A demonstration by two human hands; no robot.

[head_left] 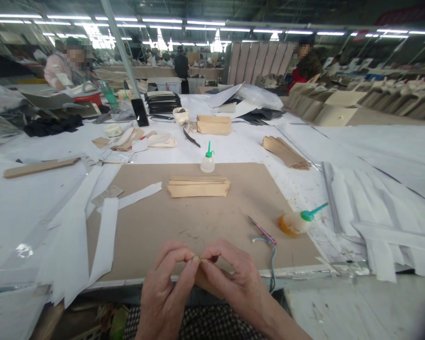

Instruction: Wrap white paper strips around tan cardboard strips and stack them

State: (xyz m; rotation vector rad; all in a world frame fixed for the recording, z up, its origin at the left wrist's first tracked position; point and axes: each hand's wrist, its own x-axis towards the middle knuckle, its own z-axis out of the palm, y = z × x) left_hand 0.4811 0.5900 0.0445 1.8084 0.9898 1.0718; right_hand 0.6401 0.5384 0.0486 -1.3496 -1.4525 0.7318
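At the table's front edge, my left hand (172, 288) and my right hand (233, 283) meet, thumbs and forefingers pinched together. Between them they grip the edge of a tan strip of material (206, 283), mostly covered by the right hand. Beyond my hands a stack of similar tan strips (198, 188) lies on a brown board (145, 236). Just behind the stack stands a small clear bottle with a green spout (208, 163). Right of my hands lies a pair of thin pink-handled snips (264, 231) with a blue cord (273, 257).
A tilted glue bottle with amber contents (293, 223) rests at the right. White strips (104, 236) lie left, white pieces (375, 212) right. More tan bundles (285, 152), a phone (140, 112) and a metal pole (120, 45) are farther back. Other people work in the background.
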